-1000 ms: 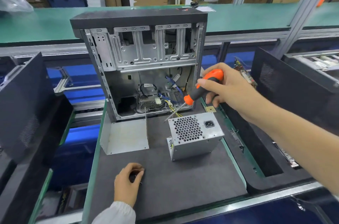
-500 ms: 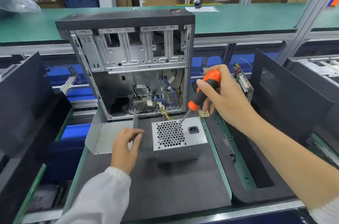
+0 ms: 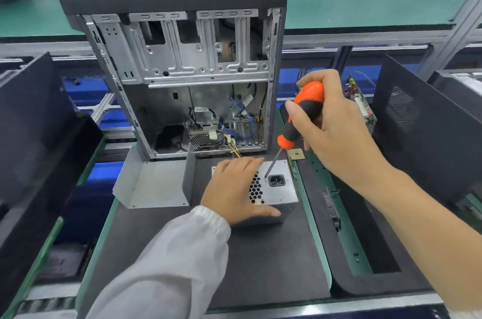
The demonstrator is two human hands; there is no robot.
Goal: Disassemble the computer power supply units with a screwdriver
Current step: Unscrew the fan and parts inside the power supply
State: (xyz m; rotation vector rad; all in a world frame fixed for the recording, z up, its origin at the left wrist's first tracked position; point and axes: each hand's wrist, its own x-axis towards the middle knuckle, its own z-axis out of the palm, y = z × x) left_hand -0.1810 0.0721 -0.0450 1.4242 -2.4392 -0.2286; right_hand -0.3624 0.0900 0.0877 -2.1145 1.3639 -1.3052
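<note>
The power supply unit (image 3: 280, 189) is dull bare grey metal, same as the open computer case (image 3: 182, 57), the screwdriver (image 3: 300, 120) has a glossy orange-and-black plastic handle, and the mat (image 3: 273, 266) looks matt black.

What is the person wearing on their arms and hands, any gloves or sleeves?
No gloves: both hands are bare. The left hand comes out of a long white sleeve with a gathered, elastic-looking cuff at the wrist. The right hand and its forearm are uncovered. No rings, watch or markings show.

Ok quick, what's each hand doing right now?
Left hand: open, flat on the power supply, steadying it.
Right hand: closed around the screwdriver, tip on the unit's top face.
</note>
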